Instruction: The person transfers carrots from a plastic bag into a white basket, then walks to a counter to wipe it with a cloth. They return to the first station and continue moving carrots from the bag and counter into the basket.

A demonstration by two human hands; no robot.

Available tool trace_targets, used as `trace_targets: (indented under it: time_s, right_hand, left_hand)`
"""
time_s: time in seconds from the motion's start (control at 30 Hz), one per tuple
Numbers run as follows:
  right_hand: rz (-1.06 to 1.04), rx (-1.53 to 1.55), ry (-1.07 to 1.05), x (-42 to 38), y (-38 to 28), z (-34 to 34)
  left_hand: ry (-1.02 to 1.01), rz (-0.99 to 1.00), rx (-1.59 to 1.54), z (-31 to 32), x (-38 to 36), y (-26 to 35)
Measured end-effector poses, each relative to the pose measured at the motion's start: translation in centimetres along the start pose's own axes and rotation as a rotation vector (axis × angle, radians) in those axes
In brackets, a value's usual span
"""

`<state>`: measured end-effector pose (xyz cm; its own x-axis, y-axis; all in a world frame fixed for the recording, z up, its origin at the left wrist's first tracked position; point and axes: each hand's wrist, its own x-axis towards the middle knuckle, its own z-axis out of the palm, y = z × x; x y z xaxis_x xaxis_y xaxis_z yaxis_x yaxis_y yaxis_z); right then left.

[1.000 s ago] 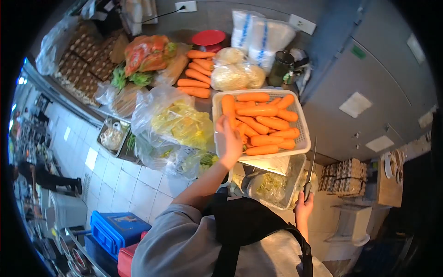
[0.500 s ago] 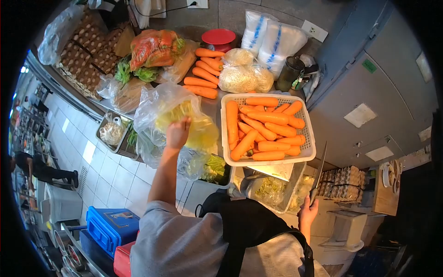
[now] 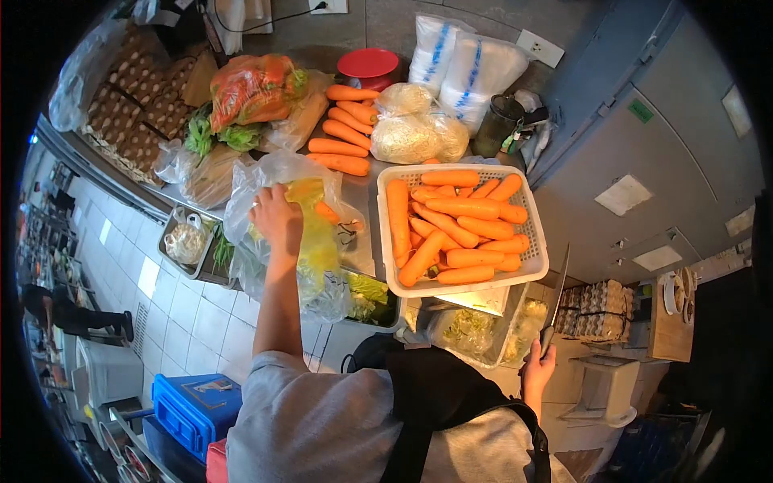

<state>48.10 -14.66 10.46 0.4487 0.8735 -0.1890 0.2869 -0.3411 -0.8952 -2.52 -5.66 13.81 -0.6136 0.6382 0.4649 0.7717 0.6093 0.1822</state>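
My left hand point(image 3: 276, 216) is on a clear plastic bag point(image 3: 250, 249) and yellow plastic point(image 3: 322, 241), with fingers bent over the film. Just right of it, a bit of carrot point(image 3: 327, 212) shows by the yellow plastic. Low on the right, my right hand point(image 3: 537, 369) is wrapped round the handle of a long knife point(image 3: 559, 294), blade pointing up. Between the hands stands a white basket point(image 3: 541, 241) full of carrots point(image 3: 467, 206). More carrots point(image 3: 346, 129) lie in a row behind it.
Bagged shredded food point(image 3: 407, 137), a red round item point(image 3: 368, 63), white plastic packs point(image 3: 483, 76) and a dark jar point(image 3: 498, 125) stand at the back. Bagged carrots point(image 3: 254, 92) and egg trays point(image 3: 133, 105) are left. Leafy greens point(image 3: 366, 296) sit below. A person point(image 3: 76, 312) stands far left.
My left hand has moved left across the plastic, and a bit of carrot now shows beside it. My right hand keeps the knife in nearly the same place. The view has shifted slightly.
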Motion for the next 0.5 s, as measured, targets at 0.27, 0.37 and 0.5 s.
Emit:
trace_targets:
  time_s: [0.27, 0.37, 0.5]
  right_hand:
    - [0.003, -0.002, 0.010, 0.0, -0.2, 0.4]
    - [-0.007, 0.031, 0.002, 0.3, 0.1, 0.3]
    - [-0.005, 0.003, 0.021, 0.3, 0.6, 0.4]
  left_hand:
    - [-0.278, 0.315, -0.354, 4.1, -2.6, 2.6]
    - [-0.288, 0.101, -0.396, 11.1, -3.3, -1.0]
    - [-0.224, -0.059, -0.407, 11.6, -2.8, -0.2]
